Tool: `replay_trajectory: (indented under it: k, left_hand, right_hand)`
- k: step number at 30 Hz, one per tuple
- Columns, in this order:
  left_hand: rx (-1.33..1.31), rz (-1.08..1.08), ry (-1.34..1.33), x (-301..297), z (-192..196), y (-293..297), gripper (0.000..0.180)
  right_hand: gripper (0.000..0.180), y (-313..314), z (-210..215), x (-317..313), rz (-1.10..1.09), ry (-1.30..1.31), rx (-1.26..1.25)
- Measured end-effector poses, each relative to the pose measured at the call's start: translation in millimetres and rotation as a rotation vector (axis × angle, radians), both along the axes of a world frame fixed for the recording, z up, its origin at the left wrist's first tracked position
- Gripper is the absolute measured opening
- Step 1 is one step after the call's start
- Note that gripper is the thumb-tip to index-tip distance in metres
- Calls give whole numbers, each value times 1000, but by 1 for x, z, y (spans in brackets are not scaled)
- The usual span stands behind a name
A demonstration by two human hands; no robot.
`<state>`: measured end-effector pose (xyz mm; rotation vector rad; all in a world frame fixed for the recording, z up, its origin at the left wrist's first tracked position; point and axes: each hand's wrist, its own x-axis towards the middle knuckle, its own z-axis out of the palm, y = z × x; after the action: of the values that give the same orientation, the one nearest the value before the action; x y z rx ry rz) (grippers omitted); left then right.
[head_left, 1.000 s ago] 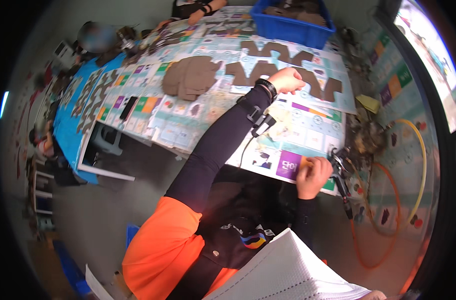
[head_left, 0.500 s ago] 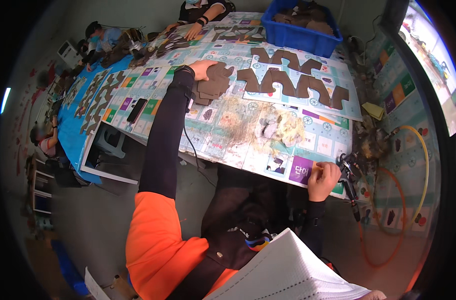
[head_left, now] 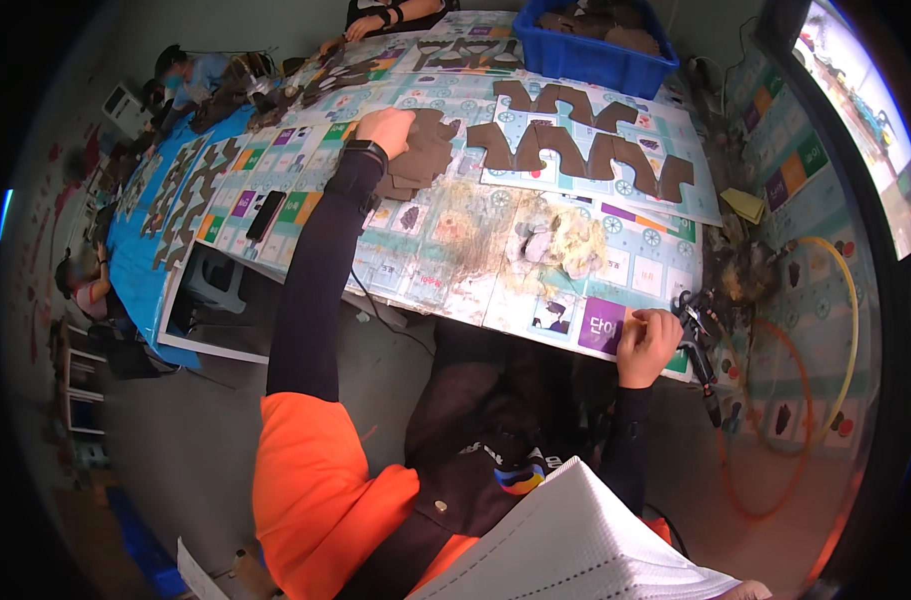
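Observation:
My left hand [head_left: 385, 128] reaches far out and grips a stack of brown shaped leather pieces [head_left: 423, 152] on the table covered with colourful printed sheets [head_left: 445, 250]. My right hand [head_left: 645, 340] rests on the table's near edge with its fingers curled, next to a black glue gun tool [head_left: 697, 335]; I cannot tell whether it holds anything. A row of brown zigzag pieces [head_left: 585, 150] lies laid out to the right of the stack. A stained patch with pale glue scraps [head_left: 555, 245] sits between my two hands.
A blue bin [head_left: 595, 45] with brown pieces stands at the far edge. Other people work at the far end [head_left: 385, 15] and at the left [head_left: 190, 70]. A blue-covered table [head_left: 145, 230] holds more pieces, and a phone [head_left: 265, 213] lies near it. Hoops [head_left: 815, 330] lie at right.
My left arm swung from the zigzag pieces at the right across to the stack of brown pieces at the left and took hold of it. My right hand stayed at the table edge.

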<state>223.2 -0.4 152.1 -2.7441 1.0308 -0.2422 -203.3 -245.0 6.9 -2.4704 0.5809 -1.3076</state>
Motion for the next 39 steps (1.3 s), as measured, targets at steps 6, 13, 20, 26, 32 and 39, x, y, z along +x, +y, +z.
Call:
replay_trajectory:
  k: [6,13,20,26,32,39]
  left_hand:
    - [-364,-32,-86,-102,23,44,34]
    - [-1030,-97,672,-220,25,45,17]
    - [-1584,-301,876,-250,-37,-38,14]
    - [-1381,-194,785,-211,-96,-83,18]
    - [-1199,-19,760,-197,-140,-98,25]
    - [-1078,165,861,-204,-138,-87,23]
  right_hand:
    - [16,-1,1,-1,7,1,24]
    - [34,35,27,1,579,-132,716]
    - [43,54,53,21,1116,32,1531]
    - [25,0,59,51,479,29,1326]
    - [22,-28,43,69,323,176,1238]
    - [27,-39,22,86,296,313,1057]
